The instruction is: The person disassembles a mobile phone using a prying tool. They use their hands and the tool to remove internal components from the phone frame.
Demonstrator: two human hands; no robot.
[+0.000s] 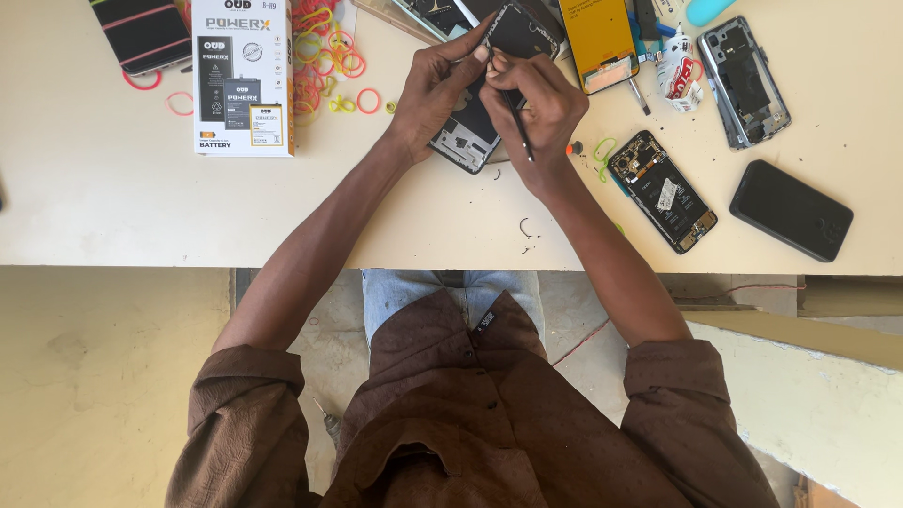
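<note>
Hands meet over an opened phone [467, 132] lying on the pale tabletop [113, 188]. The left hand [433, 89] pinches a dark flat panel [517, 33] lifted at the phone's far end, its grip pressed together on the panel's edge. The right hand [541, 108] has its grip closed around a thin dark tool [517, 127], tip at the panel. Right of the opened phone lie a second stripped phone [661, 191] and a black phone [790, 209]. Left of it lie a white box [242, 77] and loose rubber bands [324, 56].
</note>
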